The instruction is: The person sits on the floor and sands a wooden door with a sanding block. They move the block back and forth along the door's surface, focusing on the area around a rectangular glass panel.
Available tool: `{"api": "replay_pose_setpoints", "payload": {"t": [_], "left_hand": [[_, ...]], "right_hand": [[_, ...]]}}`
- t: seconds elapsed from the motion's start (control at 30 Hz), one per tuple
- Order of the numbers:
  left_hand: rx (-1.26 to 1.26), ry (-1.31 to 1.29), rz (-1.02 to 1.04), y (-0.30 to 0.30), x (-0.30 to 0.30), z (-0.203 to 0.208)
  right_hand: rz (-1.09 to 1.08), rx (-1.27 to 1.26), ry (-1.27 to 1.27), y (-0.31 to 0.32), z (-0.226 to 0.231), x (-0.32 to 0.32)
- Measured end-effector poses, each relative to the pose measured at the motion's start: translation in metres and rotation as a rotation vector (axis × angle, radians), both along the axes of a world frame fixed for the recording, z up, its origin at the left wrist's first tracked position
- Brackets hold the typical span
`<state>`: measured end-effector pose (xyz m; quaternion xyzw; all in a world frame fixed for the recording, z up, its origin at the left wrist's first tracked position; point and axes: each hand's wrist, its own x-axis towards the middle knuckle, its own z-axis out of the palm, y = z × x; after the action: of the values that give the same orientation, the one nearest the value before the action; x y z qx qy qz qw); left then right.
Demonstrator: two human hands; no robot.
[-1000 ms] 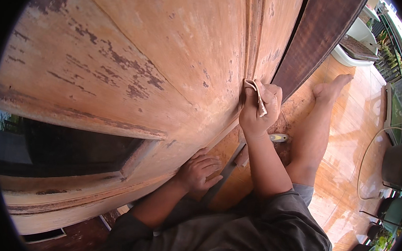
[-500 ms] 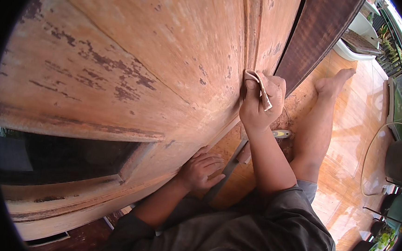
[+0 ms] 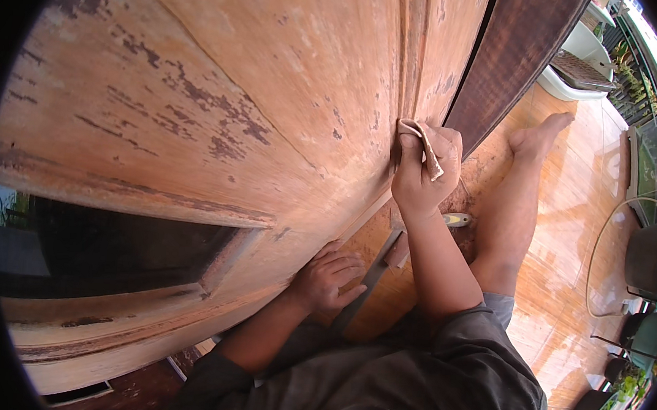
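A wooden door (image 3: 277, 72) with patches of dark old finish on bare wood fills the left and upper view. My right hand (image 3: 432, 166) grips a folded piece of sandpaper (image 3: 429, 156) and presses it along the door's raised moulding near its right edge. My left hand (image 3: 330, 275) rests open against the lower edge of the door, fingers stretched out and holding nothing. Below my right forearm a scraper with a yellow and grey handle (image 3: 457, 220) lies on the floor, partly hidden.
A dark wooden frame (image 3: 518, 54) stands beside the door. A glass pane (image 3: 134, 256) is set into the door at left. On the tiled floor (image 3: 554, 244) my leg stretches out. A white tub (image 3: 582, 63), a hose (image 3: 592, 277) and several potted plants line the right.
The view has shifted slightly, so the door's patches sit a little further right and lower. My right hand with the sandpaper stays at nearly the same spot on the moulding.
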<state>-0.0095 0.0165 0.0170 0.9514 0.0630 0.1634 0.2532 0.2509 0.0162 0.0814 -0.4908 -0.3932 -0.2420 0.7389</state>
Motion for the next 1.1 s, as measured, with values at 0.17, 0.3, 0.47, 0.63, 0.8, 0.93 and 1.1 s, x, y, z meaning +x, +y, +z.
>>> {"api": "replay_pose_setpoints", "payload": {"t": [0.17, 0.3, 0.47, 0.63, 0.8, 0.93, 1.1], "left_hand": [[0.014, 0.011, 0.002, 0.000, -0.001, -0.001], [0.000, -0.001, 0.003, 0.001, 0.000, -0.002], [-0.022, 0.008, 0.000, 0.000, -0.001, 0.001], [0.024, -0.008, 0.001, 0.000, 0.000, -0.001], [-0.008, -0.002, 0.007, 0.000, 0.001, -0.001], [-0.021, 0.022, 0.010, 0.000, 0.001, 0.003], [-0.005, 0.009, 0.003, -0.001, 0.001, 0.003]], "right_hand": [[-0.139, -0.074, -0.078, 0.010, 0.030, 0.018], [-0.090, -0.067, -0.034, 0.003, -0.025, 0.005], [-0.143, -0.225, -0.074, -0.012, -0.045, 0.004], [-0.133, -0.113, -0.121, 0.005, 0.000, 0.025], [-0.069, -0.160, 0.046, -0.004, -0.047, 0.001], [-0.095, -0.320, 0.007, -0.014, -0.067, 0.001], [-0.126, -0.285, -0.056, -0.002, -0.035, 0.025]]}}
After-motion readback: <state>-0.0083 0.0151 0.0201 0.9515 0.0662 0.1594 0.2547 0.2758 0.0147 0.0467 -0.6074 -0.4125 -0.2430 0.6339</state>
